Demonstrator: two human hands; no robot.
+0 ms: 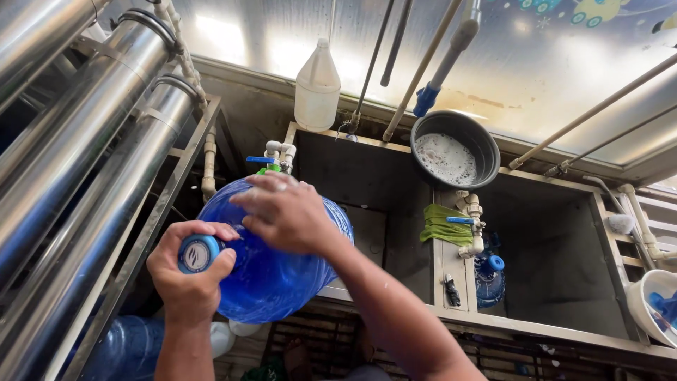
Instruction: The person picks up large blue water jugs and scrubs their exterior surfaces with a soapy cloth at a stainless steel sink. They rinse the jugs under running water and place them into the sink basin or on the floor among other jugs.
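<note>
Blue, translucent plastic water jug, large and round, lies tilted between both hands. The left hand wraps around its capped neck; the right hand presses spread fingers flat on its shoulder, just before a grey sink basin.

The left hand wraps around the capped neck of a large blue water jug, which lies tilted on its side, while the right hand rests flat on the jug's shoulder, fingers spread. At two o'clock from the jug a dark basin of foamy water sits on the rim of a concrete sink, with a green cloth on the divider at three o'clock. A white plastic bottle stands at twelve o'clock, and steel cylinders run along at nine o'clock.
</note>
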